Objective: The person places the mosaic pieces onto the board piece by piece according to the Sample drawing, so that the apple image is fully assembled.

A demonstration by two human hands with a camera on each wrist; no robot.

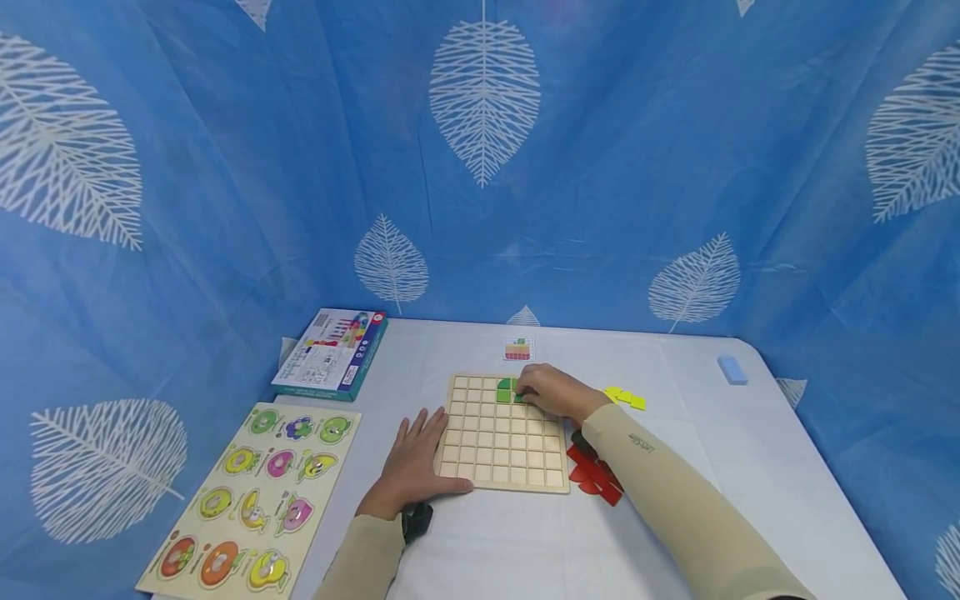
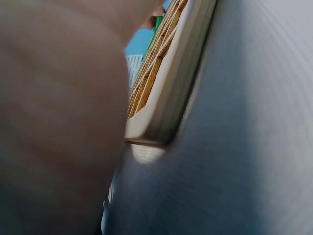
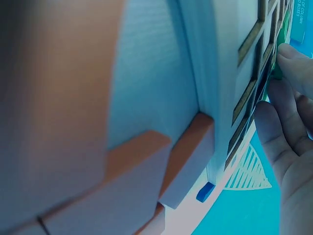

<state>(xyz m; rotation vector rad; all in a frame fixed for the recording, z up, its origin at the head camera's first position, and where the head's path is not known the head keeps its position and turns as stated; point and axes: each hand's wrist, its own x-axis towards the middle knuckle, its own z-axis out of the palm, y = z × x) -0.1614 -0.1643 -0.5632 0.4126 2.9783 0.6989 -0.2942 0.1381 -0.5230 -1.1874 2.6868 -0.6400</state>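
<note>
The grid board (image 1: 501, 454) is pale, smooth wood, a thick flat slab with square recesses divided by narrow raised ridges. Green tiles (image 1: 503, 397) sit near the middle of its far side, a lighter square just nearer than a darker piece with a rounded corner; others are partly covered by the fingers. The held green piece (image 3: 278, 73) is small and mostly masked by the hand, so its full outline cannot be told. The board lies flat on the white counter (image 1: 720, 442) in front of the person, its near edge running almost straight across the view; being about square, it shows no clear long axis. The held piece is over the far part of the grid, seen nearly edge-on from the left wrist. The right hand (image 1: 553, 392) reaches in from the right, its sleeved forearm (image 1: 675, 500) slanting away and leftward, wrist bent so the fingers point left; its grip is pinched on that green piece between thumb and fingers. The left hand (image 1: 414, 467) rests with its grip slack and holding nothing, fingers spread beside the board's left edge, thumb stretched along the near-left corner. Red pieces (image 1: 590, 475) lie heaped just beside the right edge, yellow pieces (image 1: 634, 402) farther back.
</note>
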